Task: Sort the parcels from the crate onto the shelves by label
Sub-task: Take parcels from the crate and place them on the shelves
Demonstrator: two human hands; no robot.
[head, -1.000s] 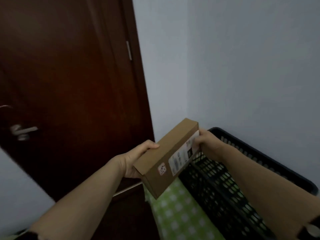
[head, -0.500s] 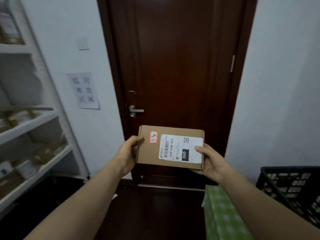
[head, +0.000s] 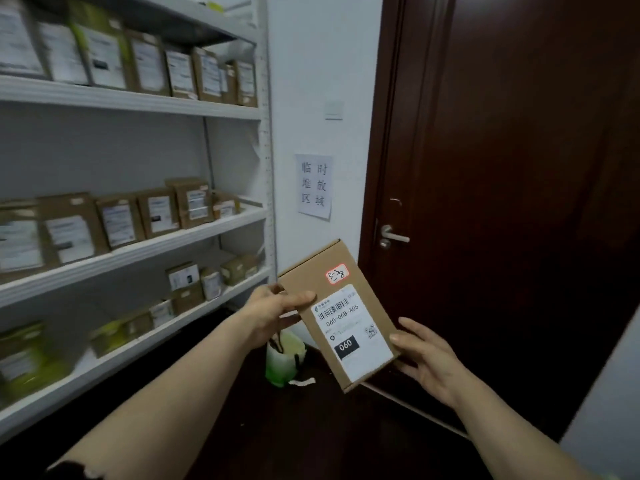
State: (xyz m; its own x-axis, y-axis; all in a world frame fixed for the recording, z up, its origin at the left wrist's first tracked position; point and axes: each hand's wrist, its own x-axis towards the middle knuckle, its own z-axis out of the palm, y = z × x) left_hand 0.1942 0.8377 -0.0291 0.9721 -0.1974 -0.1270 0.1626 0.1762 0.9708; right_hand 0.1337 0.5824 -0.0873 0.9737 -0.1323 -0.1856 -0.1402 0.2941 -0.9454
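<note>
Pinching the parcel (head: pixel 341 313), left hand (head: pixel 273 308) and right hand (head: pixel 427 358) fingers hold it between shelves (head: pixel 138 242) and door (head: pixel 502 202).

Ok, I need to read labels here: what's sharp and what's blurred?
Head view: the parcel in the left hand and right hand is sharp, its label reading 060; the shelf boxes at far left smear with blur, unreadable; light is dim, the door almost black.

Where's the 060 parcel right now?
Head view, lower centre: the parcel is held between the left hand and right hand, just right of the shelves, in front of the dark door.
</note>
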